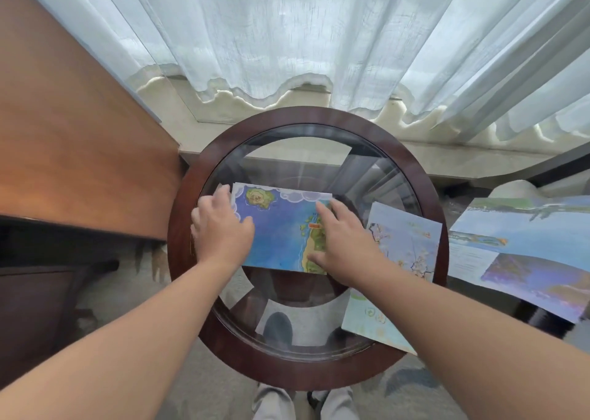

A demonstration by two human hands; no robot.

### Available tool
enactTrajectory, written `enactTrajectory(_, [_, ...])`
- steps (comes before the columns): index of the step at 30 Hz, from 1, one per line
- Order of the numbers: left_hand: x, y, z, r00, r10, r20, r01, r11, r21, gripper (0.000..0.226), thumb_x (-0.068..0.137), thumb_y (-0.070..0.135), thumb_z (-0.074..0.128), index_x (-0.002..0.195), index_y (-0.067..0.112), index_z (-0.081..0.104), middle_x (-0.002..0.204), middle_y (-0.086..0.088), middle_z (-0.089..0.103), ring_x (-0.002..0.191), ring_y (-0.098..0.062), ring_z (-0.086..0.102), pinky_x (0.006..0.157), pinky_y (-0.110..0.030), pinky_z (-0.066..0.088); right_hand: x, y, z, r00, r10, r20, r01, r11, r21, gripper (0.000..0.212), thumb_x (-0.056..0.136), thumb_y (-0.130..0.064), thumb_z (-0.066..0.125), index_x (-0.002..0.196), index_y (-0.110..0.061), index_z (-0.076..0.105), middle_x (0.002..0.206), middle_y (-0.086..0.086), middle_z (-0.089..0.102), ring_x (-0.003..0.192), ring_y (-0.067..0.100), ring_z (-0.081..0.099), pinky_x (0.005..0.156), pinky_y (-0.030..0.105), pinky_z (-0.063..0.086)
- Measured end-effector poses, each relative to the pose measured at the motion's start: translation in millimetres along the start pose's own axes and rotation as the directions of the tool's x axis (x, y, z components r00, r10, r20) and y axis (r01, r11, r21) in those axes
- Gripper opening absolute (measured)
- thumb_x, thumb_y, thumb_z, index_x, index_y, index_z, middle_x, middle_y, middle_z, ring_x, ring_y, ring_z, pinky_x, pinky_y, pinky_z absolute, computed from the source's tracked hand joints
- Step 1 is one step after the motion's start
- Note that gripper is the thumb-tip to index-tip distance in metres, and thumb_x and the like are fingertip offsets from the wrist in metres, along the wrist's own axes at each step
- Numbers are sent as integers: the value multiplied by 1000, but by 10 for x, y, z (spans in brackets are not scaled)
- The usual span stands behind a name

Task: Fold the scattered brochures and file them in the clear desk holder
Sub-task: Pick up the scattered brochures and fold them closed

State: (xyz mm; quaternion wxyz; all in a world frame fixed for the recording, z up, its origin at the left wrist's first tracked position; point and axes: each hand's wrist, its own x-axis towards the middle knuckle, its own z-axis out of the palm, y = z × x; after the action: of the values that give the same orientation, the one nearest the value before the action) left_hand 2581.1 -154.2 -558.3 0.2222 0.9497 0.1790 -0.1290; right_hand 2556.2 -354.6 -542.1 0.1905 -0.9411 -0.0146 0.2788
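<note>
Brochure with the blue map print (281, 231) lies flat near the middle of the round glass-topped surface (437, 228), and we judge the fold on it to be the step in hand. To do it well, we recommend matching the sheet's edges before any crease is set, holding one side still while the other hand runs outward along the fold line, and pressing firmly so that the piece stays slim enough for filing. Glass gives little grip, so we note a risk of the paper sliding under a push

We find the left hand (220, 231) palm down on the sheet's left edge, fingers curved over that edge; whether it pinches the paper or only presses on it we cannot tell. The right hand (341, 244) is spread open and flat on the right part, index finger stretched toward the far edge, holding nothing. Both forearms reach forward from the near side, wrists low and close to level

A second brochure with a blossom print (405, 237) lies just beside the first on the right, a pale green one (370, 324) overhangs the near right rim, and a large unfolded one (526, 253) rests off to the right, well apart. The clear holder is not in view
</note>
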Motion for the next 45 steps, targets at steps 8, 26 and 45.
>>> enactTrajectory(8, [-83,339,601,773,601,204,-633,756,168,62,99,39,31,154,15,18,162,-5,15,150,-21,5,120,-39,-6,305,9,98,990,-142,20,143,966,-215,95,88,-41,58,157,-17,-3,165,2,-7,151,21,-4,122,40,10])
enactTrajectory(26, [166,-417,276,801,521,295,-597,656,462,89,89,69,10,151,10,-10,160,-9,-16,149,-21,-16,120,-39,-9,316,79,103,987,-123,107,149,949,-278,132,70,-57,77,153,-25,-21,161,-3,-26,149,17,-18,120,42,-3])
enactTrajectory(45, [-172,107,-248,814,496,302,-580,704,410,64,96,51,40,146,11,40,151,-14,39,145,-32,24,117,-54,14,-62,101,-199,991,-125,-54,121,990,-69,98,89,-55,60,156,-20,-2,165,2,-7,151,21,-6,121,41,6])
